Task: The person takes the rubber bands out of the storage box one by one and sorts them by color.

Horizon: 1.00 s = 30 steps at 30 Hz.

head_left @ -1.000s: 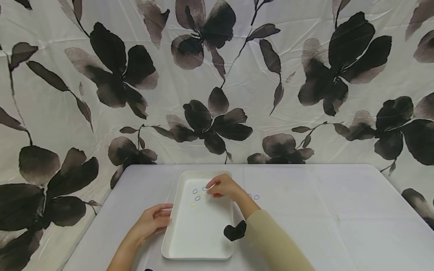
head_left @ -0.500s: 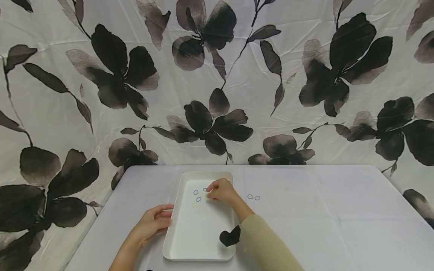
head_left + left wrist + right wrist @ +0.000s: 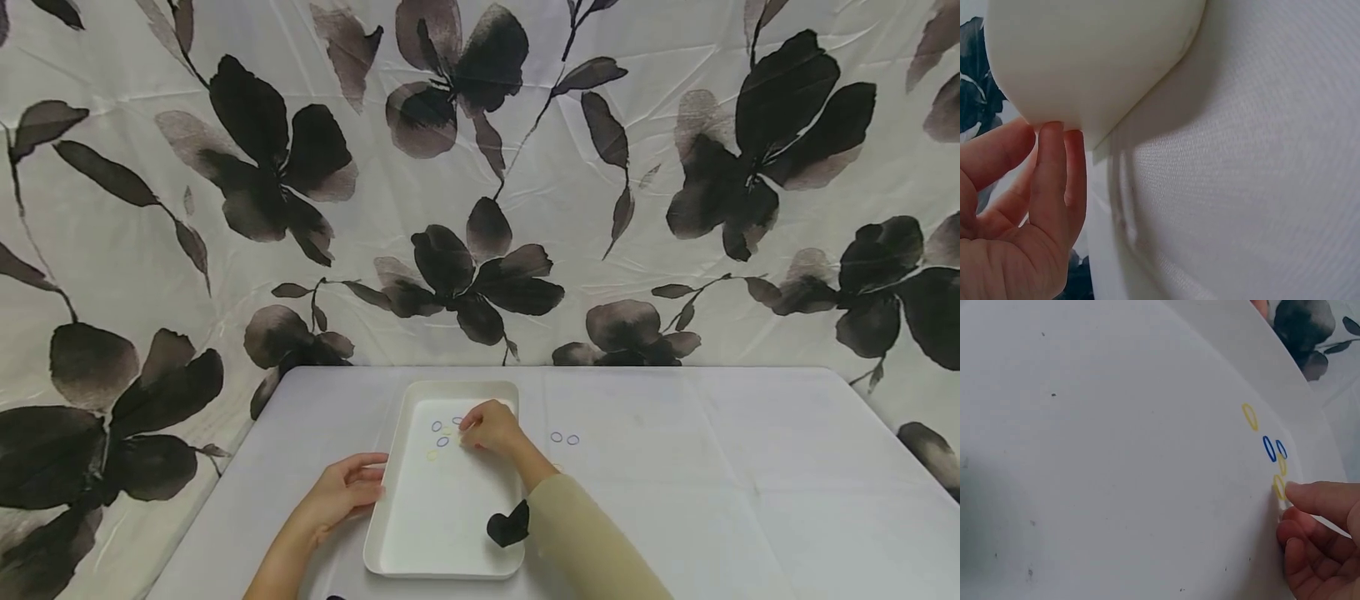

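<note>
Head view: left hand [image 3: 343, 495], fingers nearly straight, touched the tray [image 3: 450, 525]; right hand [image 3: 491, 427], fingertips close, was at a yellow ring [image 3: 1279, 487] inside, pinch unclear. Light, low contact probably suited best, sparing neighbouring rings [image 3: 1269, 449].

The cloth-covered white table [image 3: 697, 517] bears a white tray [image 3: 442, 525] and, to its right, two blue rings [image 3: 562, 437] side by side.

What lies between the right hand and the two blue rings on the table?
In the head view, the tray's right rim, then a bare strip of white tablecloth, separates the right hand from those blue rings.
</note>
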Motion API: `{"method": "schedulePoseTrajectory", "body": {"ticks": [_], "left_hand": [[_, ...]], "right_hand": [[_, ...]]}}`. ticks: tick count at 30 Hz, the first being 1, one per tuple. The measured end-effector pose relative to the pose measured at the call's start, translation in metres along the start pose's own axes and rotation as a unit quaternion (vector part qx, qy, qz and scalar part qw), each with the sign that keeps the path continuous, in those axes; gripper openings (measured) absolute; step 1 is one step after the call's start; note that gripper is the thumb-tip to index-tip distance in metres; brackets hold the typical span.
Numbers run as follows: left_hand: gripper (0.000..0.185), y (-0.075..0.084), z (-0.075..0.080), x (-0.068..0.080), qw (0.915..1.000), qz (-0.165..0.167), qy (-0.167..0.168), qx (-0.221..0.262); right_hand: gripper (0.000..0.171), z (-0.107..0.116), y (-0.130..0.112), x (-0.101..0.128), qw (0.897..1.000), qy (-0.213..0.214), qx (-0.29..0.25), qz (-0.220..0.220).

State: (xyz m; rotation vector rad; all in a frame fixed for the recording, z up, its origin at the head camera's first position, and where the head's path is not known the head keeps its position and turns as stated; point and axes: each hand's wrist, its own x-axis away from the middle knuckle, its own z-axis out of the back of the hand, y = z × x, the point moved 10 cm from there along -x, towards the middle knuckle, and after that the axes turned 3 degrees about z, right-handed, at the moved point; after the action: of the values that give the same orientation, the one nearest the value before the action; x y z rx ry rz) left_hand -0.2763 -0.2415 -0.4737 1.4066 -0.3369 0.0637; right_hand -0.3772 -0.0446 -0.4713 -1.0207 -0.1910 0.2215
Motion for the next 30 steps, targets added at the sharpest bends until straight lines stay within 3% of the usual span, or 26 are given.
{"method": "schedulePoseTrajectory", "body": {"ticks": [10,22,30], "left_hand": [[0.057,-0.006,0.001,0.002,1.0,0.009,0.001,-0.003],[0.056,-0.003,0.001,0.003,0.9999,0.007,0.005,-0.006],[0.055,0.001,-0.003,0.002,0.9999,0.004,0.005,-0.011]], "right_hand": [[0.014,-0.004,-0.004,0.004,0.999,0.014,0.039,0.012],[0.011,-0.004,-0.013,0.005,0.991,0.052,0.109,0.056],[0.018,-0.004,-0.02,0.01,0.986,0.047,0.136,0.082]]}}
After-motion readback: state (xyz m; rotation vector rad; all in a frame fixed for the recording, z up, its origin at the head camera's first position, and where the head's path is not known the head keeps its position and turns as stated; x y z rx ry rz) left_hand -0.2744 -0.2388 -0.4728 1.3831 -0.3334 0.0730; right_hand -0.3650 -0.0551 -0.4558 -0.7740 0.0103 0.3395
